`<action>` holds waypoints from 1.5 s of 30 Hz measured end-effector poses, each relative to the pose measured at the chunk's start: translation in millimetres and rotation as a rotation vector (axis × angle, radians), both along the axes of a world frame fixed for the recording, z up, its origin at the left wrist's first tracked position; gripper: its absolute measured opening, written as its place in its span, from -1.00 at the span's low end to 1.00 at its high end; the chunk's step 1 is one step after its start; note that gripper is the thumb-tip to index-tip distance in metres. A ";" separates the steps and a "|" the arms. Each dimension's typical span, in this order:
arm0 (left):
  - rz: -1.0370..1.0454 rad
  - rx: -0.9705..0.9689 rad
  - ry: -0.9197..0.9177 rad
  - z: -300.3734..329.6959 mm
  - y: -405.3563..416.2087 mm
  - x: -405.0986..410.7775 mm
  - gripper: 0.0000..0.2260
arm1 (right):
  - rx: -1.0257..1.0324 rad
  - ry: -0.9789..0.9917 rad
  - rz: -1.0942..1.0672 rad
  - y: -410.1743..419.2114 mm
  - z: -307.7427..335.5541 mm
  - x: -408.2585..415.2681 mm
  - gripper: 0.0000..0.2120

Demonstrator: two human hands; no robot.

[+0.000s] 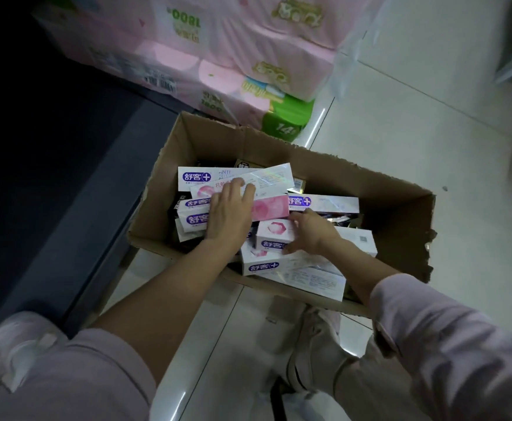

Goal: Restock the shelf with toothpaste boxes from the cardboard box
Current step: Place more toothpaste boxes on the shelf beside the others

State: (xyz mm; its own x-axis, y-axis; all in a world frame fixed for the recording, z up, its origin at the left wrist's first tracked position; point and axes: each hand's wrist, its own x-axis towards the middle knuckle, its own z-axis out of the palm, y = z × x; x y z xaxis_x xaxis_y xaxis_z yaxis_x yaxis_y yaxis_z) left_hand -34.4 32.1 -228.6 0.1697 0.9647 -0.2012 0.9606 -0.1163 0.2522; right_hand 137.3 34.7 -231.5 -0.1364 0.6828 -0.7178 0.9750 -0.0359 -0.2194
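An open cardboard box (394, 208) stands on the floor, filled with several white, pink and purple toothpaste boxes lying in a loose heap. My left hand (230, 214) lies flat on a pile of these at the box's left, fingers spread over a long white toothpaste box (267, 177) and a pink one (271, 208). My right hand (312, 230) closes around a white and pink toothpaste box (274, 235) near the box's middle. More toothpaste boxes (297, 268) lie at the near edge.
Pink and green packs of tissue rolls (218, 65) are stacked behind the cardboard box. A dark shelf base (75, 183) runs along the left. White floor tiles (416, 110) spread to the right. My shoe (315, 347) is just below the box.
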 end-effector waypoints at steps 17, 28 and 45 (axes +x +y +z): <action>-0.252 -0.668 0.001 -12.6 -16.2 -3.8 -0.56 | -0.022 -0.045 -0.016 -6.9 8.9 21.3 -0.33; -0.247 -0.673 0.036 -15.9 -22.7 -4.8 -0.29 | -0.038 0.031 -0.162 -23.2 34.1 17.9 -0.37; 0.625 -0.676 -0.892 97.4 -11.6 -45.1 -0.81 | 0.222 0.406 -0.252 -15.1 113.6 -9.9 -0.51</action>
